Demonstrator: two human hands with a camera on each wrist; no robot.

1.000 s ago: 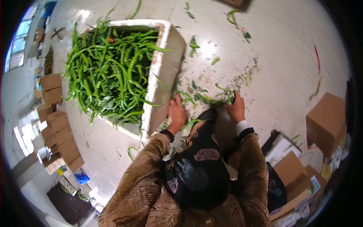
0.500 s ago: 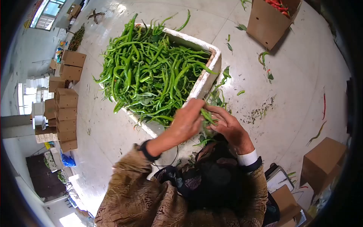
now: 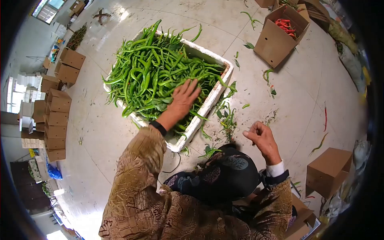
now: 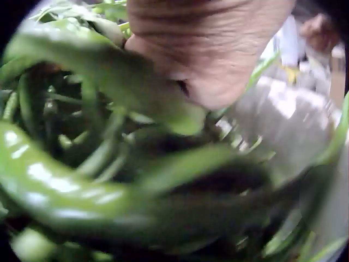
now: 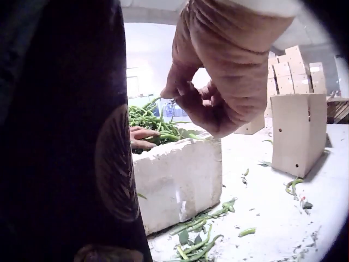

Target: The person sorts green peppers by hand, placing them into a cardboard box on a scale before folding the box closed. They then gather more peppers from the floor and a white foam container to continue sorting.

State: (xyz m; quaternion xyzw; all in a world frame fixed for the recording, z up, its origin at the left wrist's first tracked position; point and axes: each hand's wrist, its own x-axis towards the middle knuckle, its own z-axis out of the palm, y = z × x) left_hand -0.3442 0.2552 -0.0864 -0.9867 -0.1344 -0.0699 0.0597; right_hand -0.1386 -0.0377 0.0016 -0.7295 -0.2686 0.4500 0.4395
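A white foam box [image 3: 208, 105] is heaped with long green peppers [image 3: 138, 76]. On the heap's right part lies my left hand [image 3: 182, 103], palm down with fingers spread. Blurred peppers [image 4: 60, 191] fill the left wrist view beneath that hand [image 4: 212, 49]. To the right of the box, above the floor, my right hand [image 3: 264, 142] has its fingers curled towards the thumb. The right wrist view shows this hand [image 5: 229, 71] with nothing visible in its grip; the box [image 5: 180, 180] stands beyond it.
Loose peppers and leaves [image 3: 228, 122] lie on the floor right of the box. A carton [image 3: 276, 42] with red peppers [image 3: 285, 27] stands at the upper right, another carton [image 3: 329, 166] at the lower right. Stacked cartons [image 3: 58, 120] line the left. A knee [image 3: 236, 170] is below the box.
The hands were together at the box's near edge, handling green peppers. Since then the left hand has moved up onto the heap, and the right has drawn away to the right.
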